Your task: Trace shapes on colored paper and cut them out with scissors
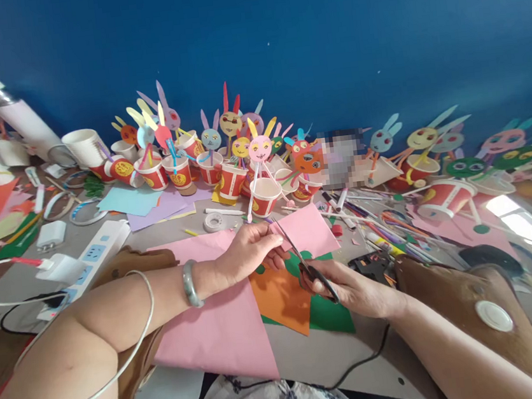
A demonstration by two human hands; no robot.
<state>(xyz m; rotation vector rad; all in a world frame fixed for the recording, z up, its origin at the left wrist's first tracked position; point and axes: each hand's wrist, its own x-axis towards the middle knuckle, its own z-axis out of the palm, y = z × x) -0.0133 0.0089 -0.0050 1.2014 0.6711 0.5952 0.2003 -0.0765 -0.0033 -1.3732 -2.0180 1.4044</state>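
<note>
Left hand [248, 253] pinching one pink paper piece [312, 229], right hand [355, 288] gripping one pair of scissors [324, 282]

I read craft workspace from my remote seat; home or classroom, cannot tell. Paper-cup figures [267, 206] with eared heads [260, 148] crowd along blue wall [248, 41]; coloured paper sheets [214, 333], tape roll [207, 223], scattered pens [400, 234], stacked white cups [83, 146], power strip [102, 244] with charger [64, 268] share grey table [297, 351].

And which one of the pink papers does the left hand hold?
The left hand holds the small pink piece at the scissors; the other pink papers lie on the table.
</note>
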